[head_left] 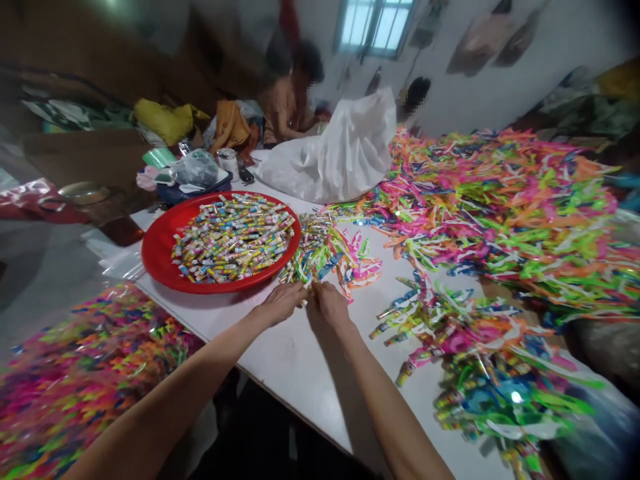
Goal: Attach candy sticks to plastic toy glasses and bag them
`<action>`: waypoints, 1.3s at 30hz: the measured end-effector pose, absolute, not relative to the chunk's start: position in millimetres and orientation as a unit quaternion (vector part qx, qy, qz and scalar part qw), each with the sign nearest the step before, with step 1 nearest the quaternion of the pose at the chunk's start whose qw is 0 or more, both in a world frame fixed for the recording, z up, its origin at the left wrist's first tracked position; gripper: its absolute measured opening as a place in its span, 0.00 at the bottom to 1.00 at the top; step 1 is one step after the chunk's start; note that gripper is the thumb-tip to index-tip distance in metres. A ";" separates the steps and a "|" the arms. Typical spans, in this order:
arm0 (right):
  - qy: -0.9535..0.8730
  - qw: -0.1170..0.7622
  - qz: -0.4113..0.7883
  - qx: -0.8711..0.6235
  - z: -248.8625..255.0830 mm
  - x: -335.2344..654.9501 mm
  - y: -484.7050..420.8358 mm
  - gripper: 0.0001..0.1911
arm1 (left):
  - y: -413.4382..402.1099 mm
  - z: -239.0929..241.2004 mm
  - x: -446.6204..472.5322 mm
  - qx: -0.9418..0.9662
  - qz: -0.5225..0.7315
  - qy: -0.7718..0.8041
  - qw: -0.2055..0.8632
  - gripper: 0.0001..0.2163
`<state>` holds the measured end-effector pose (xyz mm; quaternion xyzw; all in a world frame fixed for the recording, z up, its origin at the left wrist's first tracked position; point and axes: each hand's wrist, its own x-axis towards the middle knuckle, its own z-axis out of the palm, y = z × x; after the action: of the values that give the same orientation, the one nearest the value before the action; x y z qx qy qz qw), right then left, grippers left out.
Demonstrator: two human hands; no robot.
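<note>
My left hand is closed at the near edge of a small pile, its fingertips pinching a small printed tube, of which only an end shows. Against it, my right hand is closed too, and the fingers hide what it grips. Just beyond both hands lie loose colourful plastic pieces in green, pink and orange, mixed with printed tubes. To the left of the hands stands a red basin heaped with many small printed tubes.
Tubes joined to coloured plastic pieces lie to the right on the white table. A large heap of coloured pieces rises behind them. A white sack stands at the back. Bagged pieces are at lower left. A person sits beyond.
</note>
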<state>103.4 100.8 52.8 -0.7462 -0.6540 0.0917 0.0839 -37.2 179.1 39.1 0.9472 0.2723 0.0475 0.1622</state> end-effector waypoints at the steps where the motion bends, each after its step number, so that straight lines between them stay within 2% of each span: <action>1: -0.655 0.065 0.089 -0.748 54.4 101.7 109.3 0.12 | 181.1 38.8 -33.4 0.949 0.045 0.266 0.163 0.09; 4: -0.649 0.034 0.089 -0.755 55.6 102.3 123.9 0.11 | 177.9 39.9 -30.0 0.950 0.058 0.254 0.172 0.06; 6: -0.638 0.047 0.100 -0.762 54.4 110.9 119.1 0.08 | 167.8 40.1 -32.4 0.924 0.117 0.272 0.241 0.05; 8: -0.601 0.118 0.148 -0.776 52.7 123.1 103.7 0.05 | 151.5 37.3 -33.6 0.842 0.207 0.322 0.380 0.04; 12: -0.481 0.338 0.350 -0.729 52.8 135.6 64.4 0.13 | 109.1 26.5 -22.7 0.526 0.310 0.383 0.693 0.11; 15: -0.486 0.356 0.372 -0.706 60.2 129.0 45.1 0.10 | 83.5 23.4 -12.2 0.329 0.318 0.372 0.808 0.13; 18: -0.556 0.315 0.252 -0.726 70.0 117.8 32.4 0.07 | 71.9 26.7 -12.1 0.241 0.309 0.379 0.838 0.08; 21: -0.638 0.273 0.162 -0.701 72.8 106.6 19.0 0.14 | 69.4 32.8 -19.1 0.170 0.299 0.372 0.862 0.07; 24: -0.720 0.223 0.196 -0.628 69.1 101.6 15.0 0.25 | 69.1 37.6 -26.4 0.050 0.328 0.383 0.862 0.09; 26: -0.734 0.216 0.216 -0.607 67.7 102.5 27.5 0.25 | 68.3 39.1 -31.8 0.016 0.348 0.402 0.847 0.06; 28: -0.707 0.235 0.184 -0.641 68.4 103.0 54.6 0.24 | 66.2 39.9 -38.1 0.051 0.359 0.404 0.840 0.03; 33: -0.674 0.200 0.118 -0.701 74.1 91.3 135.5 0.19 | 57.1 44.9 -52.8 0.159 0.363 0.393 0.830 0.17; 35: -0.669 0.223 0.118 -0.699 75.4 94.4 145.0 0.14 | 56.3 46.7 -57.0 0.175 0.351 0.387 0.835 0.19; 39: -0.676 0.373 0.108 -0.627 67.7 131.6 97.6 0.11 | 66.1 45.9 -61.9 0.162 0.358 0.417 0.819 0.17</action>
<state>131.6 97.6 67.7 -0.6268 -0.6756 0.1079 0.3730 -61.9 66.1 45.9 0.1624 0.4172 0.3580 0.8194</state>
